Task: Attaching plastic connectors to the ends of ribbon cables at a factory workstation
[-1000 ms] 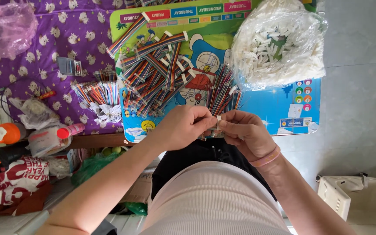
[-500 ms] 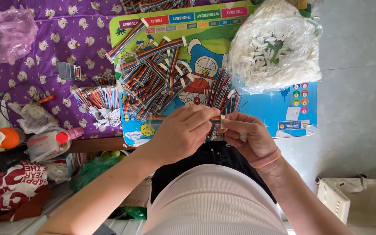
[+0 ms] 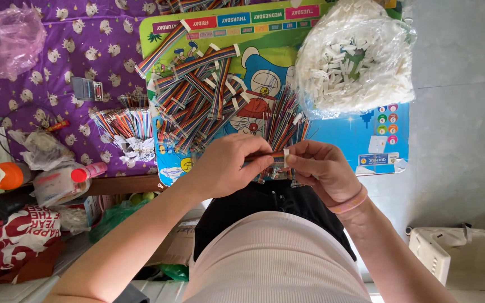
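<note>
Here the left hand [image 3: 228, 165] pinches a thin strip of striped wires [image 3: 265, 156], and the right hand [image 3: 324, 168] pinches a small white plug [image 3: 286, 157] at the strip's end. The two hands almost touch, just above the person's lap. At 12 o'clock from them lies a heap of rainbow wire strips [image 3: 197, 95] on a bright cartoon board [image 3: 360, 140]. At 1 o'clock sits a clear bag of white plugs [image 3: 355, 62].
</note>
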